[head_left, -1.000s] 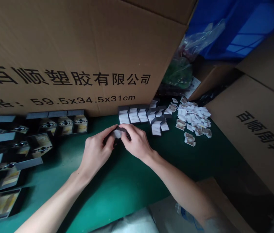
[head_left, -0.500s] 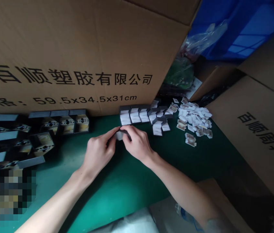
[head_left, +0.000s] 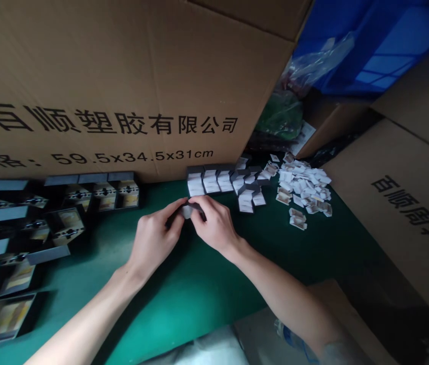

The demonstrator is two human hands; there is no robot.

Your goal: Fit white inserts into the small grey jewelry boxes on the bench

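Observation:
My left hand (head_left: 157, 230) and my right hand (head_left: 216, 223) pinch a small black box (head_left: 187, 212) between thumbs and fingers over the table. A pale surface shows between my thumbs; fingers cover most of the rest. Just beyond, several open black boxes with white inserts (head_left: 210, 181) stand in a row against the carton. Right of them lies a loose pile of small white inserts (head_left: 306, 185). On the left are several open black boxes with yellowish contents (head_left: 110, 197).
A large printed cardboard carton (head_left: 123, 76) walls off the back of the green table (head_left: 153, 314). Another carton (head_left: 400, 203) stands on the right. Behind are a blue bin (head_left: 351, 66) and a clear plastic bag (head_left: 317, 63). Grey fabric (head_left: 203, 350) shows at the front edge.
Both hands stay almost in place, still gripping the small box. The boxes at the lower left, pixelated before, now show clearly.

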